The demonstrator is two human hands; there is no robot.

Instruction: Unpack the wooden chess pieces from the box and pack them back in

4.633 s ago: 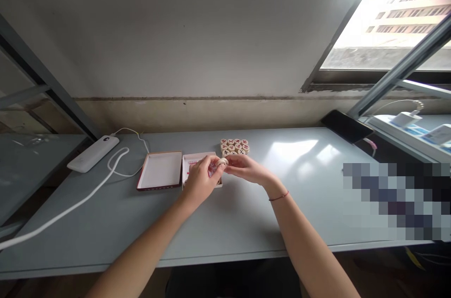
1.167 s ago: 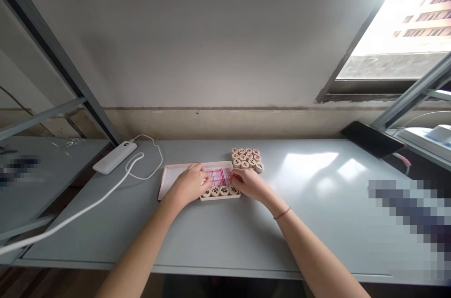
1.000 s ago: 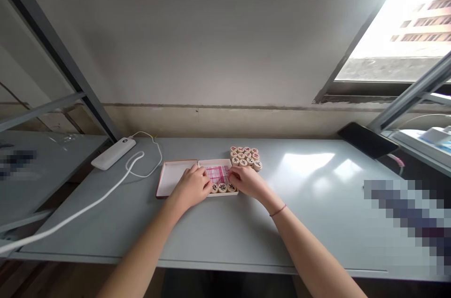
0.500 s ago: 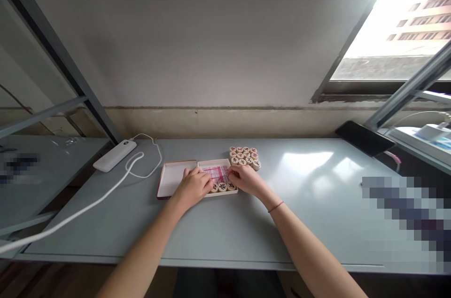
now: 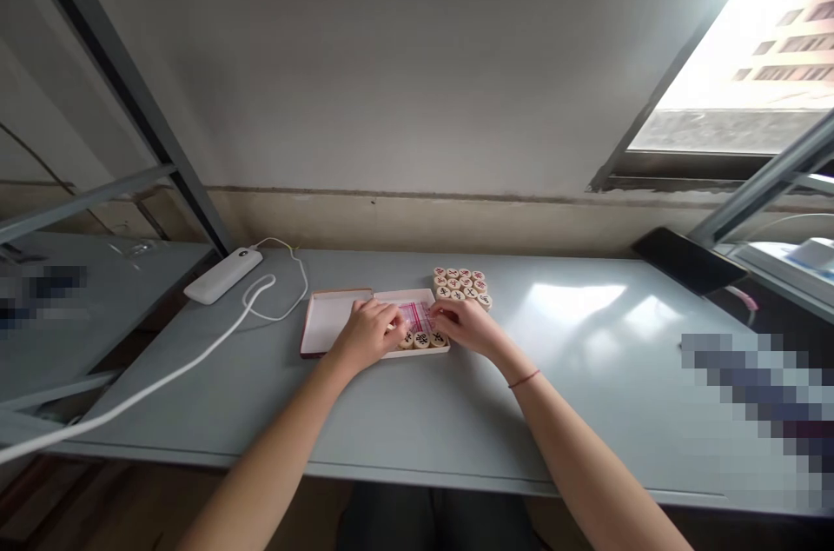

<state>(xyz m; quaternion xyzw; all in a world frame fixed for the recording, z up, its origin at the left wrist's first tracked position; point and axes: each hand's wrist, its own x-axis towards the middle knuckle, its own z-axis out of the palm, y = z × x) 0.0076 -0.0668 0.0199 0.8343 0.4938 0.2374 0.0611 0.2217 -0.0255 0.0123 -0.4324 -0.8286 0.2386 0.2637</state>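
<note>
An open flat box lies on the desk, its white-lined lid (image 5: 332,321) folded out to the left. In its tray (image 5: 386,295) I see a red-and-white plaid sheet (image 5: 413,315) and a row of round Chinese chess pieces (image 5: 421,341) along the near side. My left hand (image 5: 370,334) reaches over the tray's left part, fingers curled; a pale edge shows by the thumb, but what it grips is unclear. At the tray's right edge my right hand (image 5: 473,327) has its fingertips pinched together beside the sheet; anything between them is hidden. Behind it stands a block of stacked chess pieces (image 5: 461,280).
A white power bank (image 5: 222,275) with a white cable (image 5: 175,377) lies at the left, the cable running off the desk's near-left side. A dark phone-like slab (image 5: 689,260) sits at the back right by the metal frame. The wall closes off the desk's back edge.
The view has shifted, so the desk's things appear farther right. My left hand has moved a little inward over the tray, fingers more curled. My right hand stays at the tray's right edge.
</note>
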